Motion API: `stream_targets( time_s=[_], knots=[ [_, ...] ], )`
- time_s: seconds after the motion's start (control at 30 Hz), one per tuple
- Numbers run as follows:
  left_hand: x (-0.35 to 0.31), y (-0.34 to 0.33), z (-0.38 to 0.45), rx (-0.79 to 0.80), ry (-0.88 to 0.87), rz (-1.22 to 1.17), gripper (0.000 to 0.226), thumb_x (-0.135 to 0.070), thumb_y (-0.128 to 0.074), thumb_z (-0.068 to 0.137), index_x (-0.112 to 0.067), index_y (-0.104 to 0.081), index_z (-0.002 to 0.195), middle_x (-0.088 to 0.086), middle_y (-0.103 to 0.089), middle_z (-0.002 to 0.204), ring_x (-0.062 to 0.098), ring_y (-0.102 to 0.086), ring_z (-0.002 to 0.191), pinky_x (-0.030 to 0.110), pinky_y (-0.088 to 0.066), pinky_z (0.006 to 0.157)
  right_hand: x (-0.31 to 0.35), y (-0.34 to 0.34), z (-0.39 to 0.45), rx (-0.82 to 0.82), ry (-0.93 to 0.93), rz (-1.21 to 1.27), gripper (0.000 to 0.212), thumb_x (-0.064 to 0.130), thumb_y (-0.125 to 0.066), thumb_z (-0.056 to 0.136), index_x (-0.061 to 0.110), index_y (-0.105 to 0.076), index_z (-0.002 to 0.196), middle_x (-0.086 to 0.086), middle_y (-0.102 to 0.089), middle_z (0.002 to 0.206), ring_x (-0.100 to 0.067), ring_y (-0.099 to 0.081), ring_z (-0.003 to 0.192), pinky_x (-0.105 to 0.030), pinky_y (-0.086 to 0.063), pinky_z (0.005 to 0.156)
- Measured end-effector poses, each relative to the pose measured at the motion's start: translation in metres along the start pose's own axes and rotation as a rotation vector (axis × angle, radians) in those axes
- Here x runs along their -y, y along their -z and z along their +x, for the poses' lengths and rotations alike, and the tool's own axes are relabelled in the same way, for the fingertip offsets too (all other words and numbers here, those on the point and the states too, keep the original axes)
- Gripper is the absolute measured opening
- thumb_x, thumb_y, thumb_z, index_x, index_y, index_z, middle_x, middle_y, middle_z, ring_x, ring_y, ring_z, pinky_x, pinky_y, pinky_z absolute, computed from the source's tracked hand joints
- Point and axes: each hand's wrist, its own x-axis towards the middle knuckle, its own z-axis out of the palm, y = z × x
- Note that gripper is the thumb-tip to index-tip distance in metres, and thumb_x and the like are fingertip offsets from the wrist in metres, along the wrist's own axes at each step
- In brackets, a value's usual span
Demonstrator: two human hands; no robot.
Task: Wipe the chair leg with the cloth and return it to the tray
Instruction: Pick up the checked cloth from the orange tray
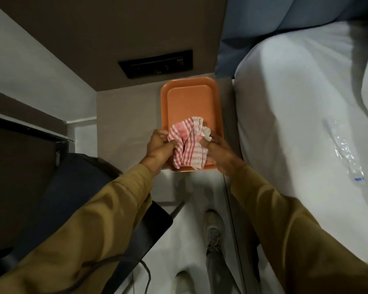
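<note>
A red-and-white checked cloth [188, 145] is bunched over the near end of an orange tray [189, 98], which lies on a pale bedside surface. My left hand [157, 148] pinches the cloth's left edge. My right hand [221, 154] grips its right side, fingers curled into the fabric. A dark chair [77, 200] stands at the lower left, partly behind my left sleeve; one thin leg of the chair [176, 209] shows near the floor.
A bed with white sheets [295, 124] fills the right side, with a clear plastic wrapper [346, 153] on it. A dark switch panel [155, 63] sits on the brown wall behind the tray. My shoes [214, 228] stand on the white floor below.
</note>
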Motion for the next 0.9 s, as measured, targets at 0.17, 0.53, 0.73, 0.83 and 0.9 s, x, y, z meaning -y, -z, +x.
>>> stream_targets(
  time_s=[0.17, 0.53, 0.73, 0.83, 0.9],
  knots=[
    [-0.005, 0.035, -0.057, 0.017, -0.100, -0.043, 0.040, -0.010, -0.073, 0.098, -0.001, -0.068, 0.137, 0.021, -0.078, 0.127, 0.034, -0.076, 0.118, 0.050, -0.060, 0.111, -0.005, -0.009, -0.069, 0.085, 0.037, 0.192, 0.039, 0.024, -0.051, 0.109, 0.013, -0.058, 0.146, -0.009, -0.070, 0.141, -0.030, -0.069, 0.129, -0.059, -0.046, 0.117],
    [0.040, 0.095, -0.213, 0.250, -0.266, -0.026, 0.038, -0.016, -0.070, 0.103, -0.007, -0.070, 0.140, 0.007, -0.082, 0.119, 0.009, -0.081, 0.094, 0.018, -0.066, 0.078, -0.053, -0.075, -0.238, 0.170, 0.065, 0.480, 0.038, 0.019, -0.049, 0.110, 0.014, -0.056, 0.147, -0.015, -0.059, 0.154, -0.035, -0.057, 0.142, -0.047, -0.057, 0.105],
    [0.074, 0.094, -0.261, 0.249, -0.413, 0.382, 0.041, -0.028, -0.062, 0.108, -0.016, -0.065, 0.148, -0.011, -0.075, 0.119, 0.011, -0.074, 0.112, 0.023, -0.059, 0.100, -0.110, -0.073, -0.285, 0.049, 0.100, 0.478, 0.045, 0.014, -0.054, 0.108, 0.008, -0.050, 0.153, -0.017, -0.062, 0.150, -0.036, -0.061, 0.139, -0.051, -0.052, 0.113],
    [0.104, 0.094, -0.280, 0.246, -0.519, 0.760, 0.048, -0.037, -0.048, 0.113, -0.018, -0.057, 0.157, -0.001, -0.067, 0.145, 0.019, -0.063, 0.136, 0.033, -0.046, 0.122, -0.134, -0.066, -0.313, -0.005, 0.124, 0.432, 0.044, 0.014, -0.056, 0.107, 0.010, -0.053, 0.150, -0.015, -0.065, 0.148, -0.034, -0.064, 0.136, -0.053, -0.051, 0.115],
    [0.129, 0.100, -0.293, 0.256, -0.495, 0.970, 0.060, -0.044, -0.041, 0.114, -0.014, -0.042, 0.166, 0.012, -0.055, 0.158, 0.032, -0.051, 0.150, 0.044, -0.039, 0.127, -0.151, -0.062, -0.335, -0.053, 0.132, 0.355, 0.043, 0.014, -0.057, 0.106, 0.013, -0.054, 0.149, -0.012, -0.066, 0.147, -0.032, -0.066, 0.133, -0.052, -0.053, 0.113]
  ],
)
